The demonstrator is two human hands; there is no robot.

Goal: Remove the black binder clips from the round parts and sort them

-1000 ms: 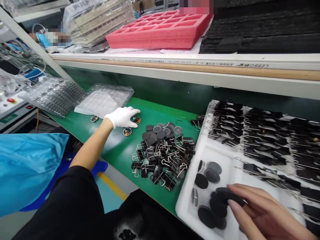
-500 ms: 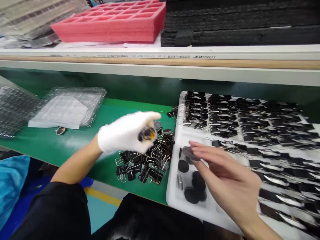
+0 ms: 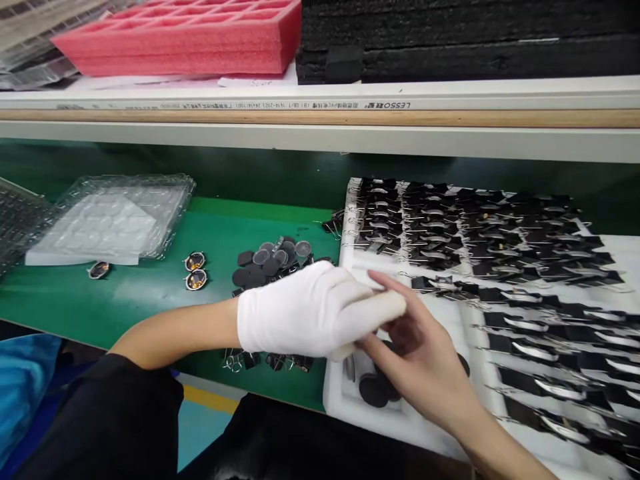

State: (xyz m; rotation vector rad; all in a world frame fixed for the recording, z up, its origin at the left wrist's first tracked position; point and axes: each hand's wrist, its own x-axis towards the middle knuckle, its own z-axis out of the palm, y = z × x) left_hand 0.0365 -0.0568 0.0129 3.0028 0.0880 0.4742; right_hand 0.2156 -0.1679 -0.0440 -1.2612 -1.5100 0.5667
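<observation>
My left hand (image 3: 310,310), in a white glove, and my bare right hand (image 3: 425,363) meet over the near left corner of a white foam tray (image 3: 340,407). The gloved fingers are pressed together and point right. The fingertips of my right hand close around them; what lies between the two hands is hidden. Below the hands, dark round discs (image 3: 373,390) lie in the tray's corner pocket. Loose black binder clips (image 3: 270,361) show under my left wrist. More dark discs (image 3: 265,263) lie beyond the glove, and two round gold parts (image 3: 195,270) sit to their left.
Rows of black binder clips (image 3: 475,227) fill the rest of the foam tray. Clear blister trays (image 3: 115,213) and a third gold part (image 3: 99,269) lie at the left on the green mat (image 3: 150,300). A shelf (image 3: 320,120) overhead carries pink foam (image 3: 190,33) and black foam (image 3: 450,33).
My left hand lifted a gold round part from the mat and swung right. My right hand took a dark disc from the tray and rose to meet it. The view shifted right.
</observation>
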